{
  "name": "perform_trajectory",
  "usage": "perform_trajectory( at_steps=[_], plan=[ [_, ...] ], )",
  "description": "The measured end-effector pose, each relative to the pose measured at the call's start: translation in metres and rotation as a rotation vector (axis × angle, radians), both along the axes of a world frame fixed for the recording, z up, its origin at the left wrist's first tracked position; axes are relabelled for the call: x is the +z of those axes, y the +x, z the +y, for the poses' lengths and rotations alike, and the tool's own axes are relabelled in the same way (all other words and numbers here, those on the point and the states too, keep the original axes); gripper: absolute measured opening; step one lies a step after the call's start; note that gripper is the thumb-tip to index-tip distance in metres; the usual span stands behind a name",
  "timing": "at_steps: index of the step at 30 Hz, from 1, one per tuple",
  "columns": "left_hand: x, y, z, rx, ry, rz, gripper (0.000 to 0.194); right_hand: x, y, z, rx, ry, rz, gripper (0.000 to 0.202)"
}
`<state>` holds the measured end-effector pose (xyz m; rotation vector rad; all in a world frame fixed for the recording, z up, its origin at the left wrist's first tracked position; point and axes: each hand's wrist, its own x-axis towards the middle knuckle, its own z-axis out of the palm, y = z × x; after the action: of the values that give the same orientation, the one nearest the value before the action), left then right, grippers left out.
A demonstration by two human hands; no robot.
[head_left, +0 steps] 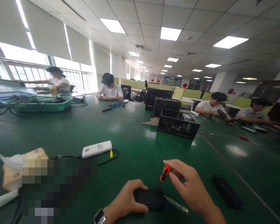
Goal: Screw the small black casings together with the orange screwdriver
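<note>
At the bottom centre, my left hand (pixel 128 199) grips a small black box-shaped device (pixel 151 198) by its left end, on the green table. Just right of it, my right hand (pixel 186 183) has the red-and-black handle of a screwdriver (pixel 165 173) between thumb and fingers. The screwdriver's thin shaft points down towards the device's right end; whether its tip touches is too small to tell. A silver metal tool (pixel 176 205) lies beside the device, below my right hand. A long black part (pixel 227 191) rests further right.
A white power strip (pixel 97 149) with black cable and a tissue pack (pixel 35 155) lie left. Black computer cases (pixel 178 124) stand beyond my hands. A green basket (pixel 44 104) of cables sits far left. Another screwdriver (pixel 248 140) lies right. Several people sit around the table (pixel 128 137).
</note>
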<state>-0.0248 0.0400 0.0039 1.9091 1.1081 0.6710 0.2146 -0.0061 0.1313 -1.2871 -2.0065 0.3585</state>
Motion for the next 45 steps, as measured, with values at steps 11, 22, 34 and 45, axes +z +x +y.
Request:
perform_trajectory(
  at_steps=[11,22,34,45],
  plan=[
    [0.003,0.011,-0.006,-0.075,0.17,0.056,0.043,-0.007,0.017,0.002,-0.32,0.001,-0.021,0.025],
    [0.002,0.014,-0.002,-0.062,0.239,0.042,0.041,0.003,0.006,-0.008,-0.218,-0.08,-0.001,0.029],
    [0.0,0.013,-0.002,-0.079,0.268,0.041,0.039,0.002,0.0,-0.008,-0.221,-0.104,-0.073,0.027],
    [0.001,0.014,-0.002,-0.082,0.268,0.031,0.038,0.004,0.0,-0.008,-0.221,-0.091,-0.071,0.026]
  ],
)
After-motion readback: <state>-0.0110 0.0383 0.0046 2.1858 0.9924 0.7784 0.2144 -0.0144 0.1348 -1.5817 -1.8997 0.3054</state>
